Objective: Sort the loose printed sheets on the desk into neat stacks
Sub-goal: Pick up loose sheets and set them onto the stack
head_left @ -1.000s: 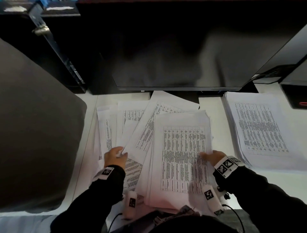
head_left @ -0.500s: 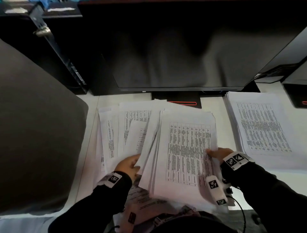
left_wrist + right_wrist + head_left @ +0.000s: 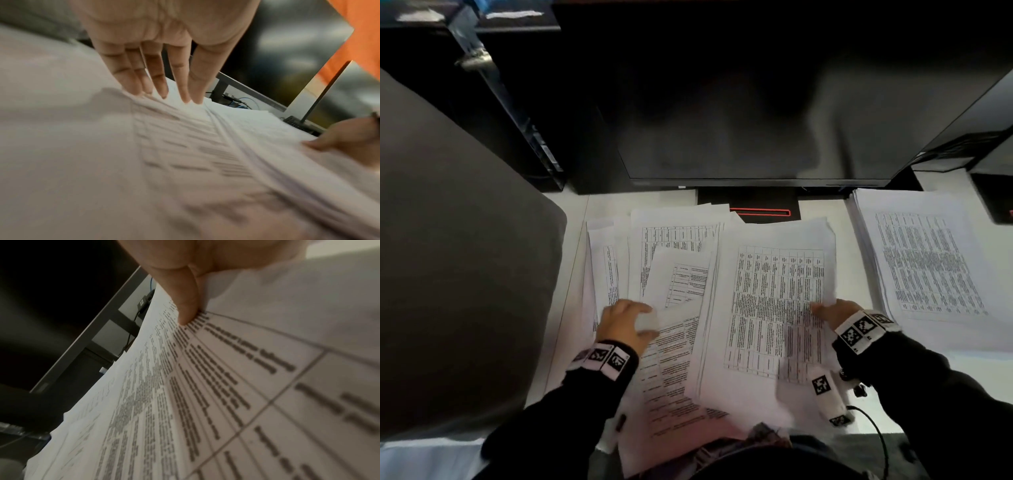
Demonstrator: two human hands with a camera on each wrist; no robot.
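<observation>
a gathered bundle (image 3: 774, 308) is pinched by the right hand (image 3: 832, 310); loose sheets (image 3: 674, 274) are pressed by the flat left hand (image 3: 625, 322). slippage could be caused by a weak pinch.

No legible text on the printed sheets (image 3: 777, 301), only blurred tables

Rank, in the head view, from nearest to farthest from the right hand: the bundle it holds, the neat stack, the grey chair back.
1. bundle, pinched by the right hand.
2. neat stack, to its right.
3. grey chair back, far left.
</observation>
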